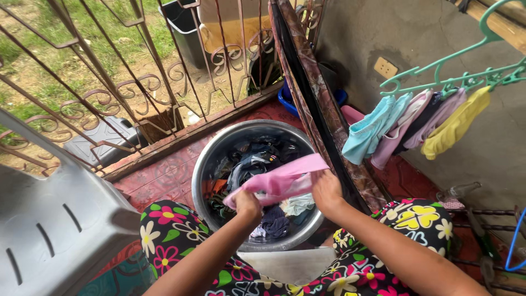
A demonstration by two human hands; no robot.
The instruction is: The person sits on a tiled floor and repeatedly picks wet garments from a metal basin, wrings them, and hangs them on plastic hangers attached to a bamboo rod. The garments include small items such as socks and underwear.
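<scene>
Both my hands hold a pink garment (285,178) stretched between them above a round metal basin (219,148). My left hand (247,205) grips its left end and my right hand (326,192) grips its right end. The basin sits on the red tiled floor between my knees, which are covered in black cloth with bright flowers. Inside it lies a pile of dark, blue, white and orange clothes (257,159).
A green clip hanger (455,71) at the upper right carries small garments in blue, pink, purple and yellow. A grey plastic chair (49,214) stands at the left. A brown iron grille (126,71) fences the far side. A dark leaning panel (318,104) stands right of the basin.
</scene>
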